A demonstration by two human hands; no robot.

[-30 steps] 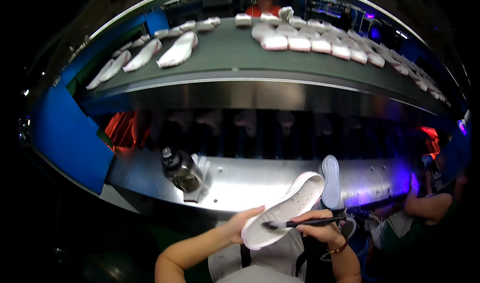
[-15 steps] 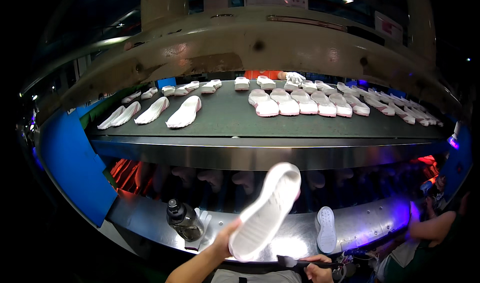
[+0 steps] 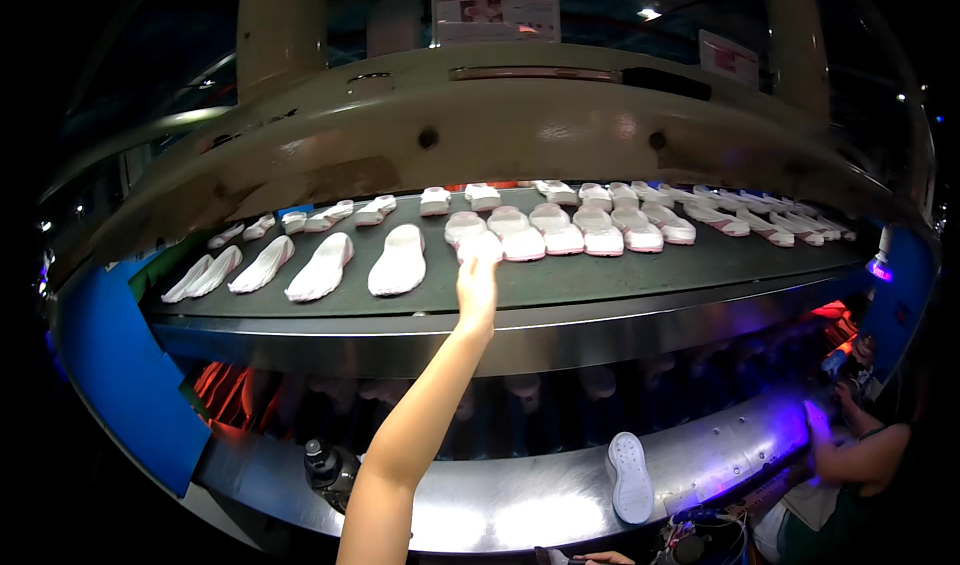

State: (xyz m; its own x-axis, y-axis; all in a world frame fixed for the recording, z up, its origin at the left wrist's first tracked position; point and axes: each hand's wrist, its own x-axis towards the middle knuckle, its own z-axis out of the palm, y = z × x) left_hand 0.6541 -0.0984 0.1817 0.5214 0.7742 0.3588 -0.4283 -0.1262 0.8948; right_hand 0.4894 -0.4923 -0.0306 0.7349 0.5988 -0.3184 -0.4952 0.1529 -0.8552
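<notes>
My left hand (image 3: 478,290) reaches up over the edge of the green belt (image 3: 385,303). Its fingers close on the near end of a white shoe sole (image 3: 466,228), the leftmost of a tight row. Just left of it, another white sole (image 3: 397,261) lies alone on the belt. Only part of my right hand (image 3: 606,558) shows at the lower edge, its fingers round a dark-handled tool with a flat grey end (image 3: 550,556). One more white sole (image 3: 631,480) lies on the metal shelf below the belt.
A dark bottle (image 3: 328,470) stands on the shelf (image 3: 455,525) left of my forearm. The beige machine beam (image 3: 540,130) crosses above the belt, which carries many soles. Blue panels (image 3: 110,365) flank both sides. At the right, a co-worker's arm (image 3: 850,460) sits close to the shelf.
My left hand has gone forward and up to the belt. The sole it held now lies on the belt, and the hand is at the row's leftmost sole. The view has shifted.
</notes>
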